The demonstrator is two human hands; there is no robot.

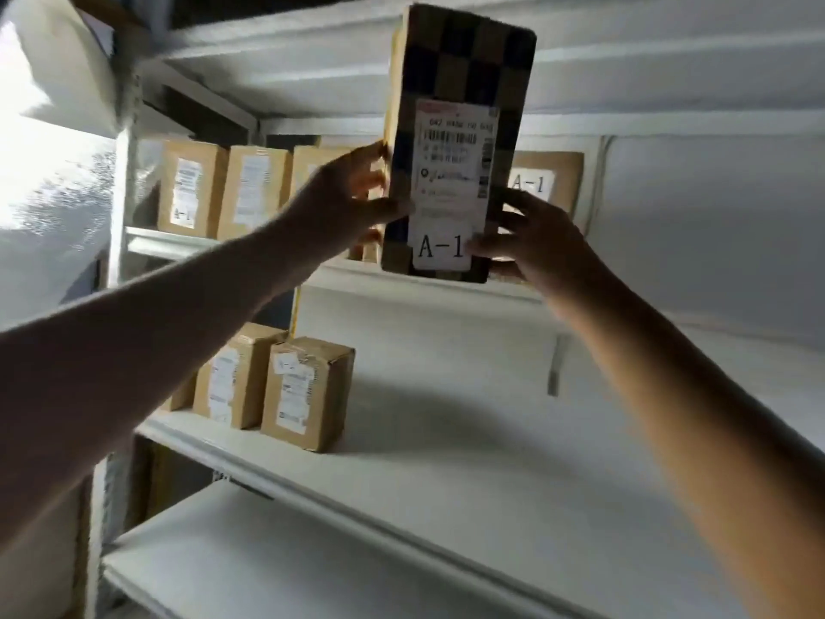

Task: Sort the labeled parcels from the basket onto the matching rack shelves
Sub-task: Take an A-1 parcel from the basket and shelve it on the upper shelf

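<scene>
A tall checkered brown-and-black parcel with a white shipping label and an "A-1" tag stands upright in front of the upper shelf. My left hand grips its left side. My right hand holds its lower right corner. Behind it on that shelf stand several brown cardboard parcels, some tagged "A-1", and one more A-1 parcel shows to the right of the held one.
The middle shelf carries a few brown parcels at its left end. A lower shelf sits below. White rack uprights run along the left. A white wall lies to the right.
</scene>
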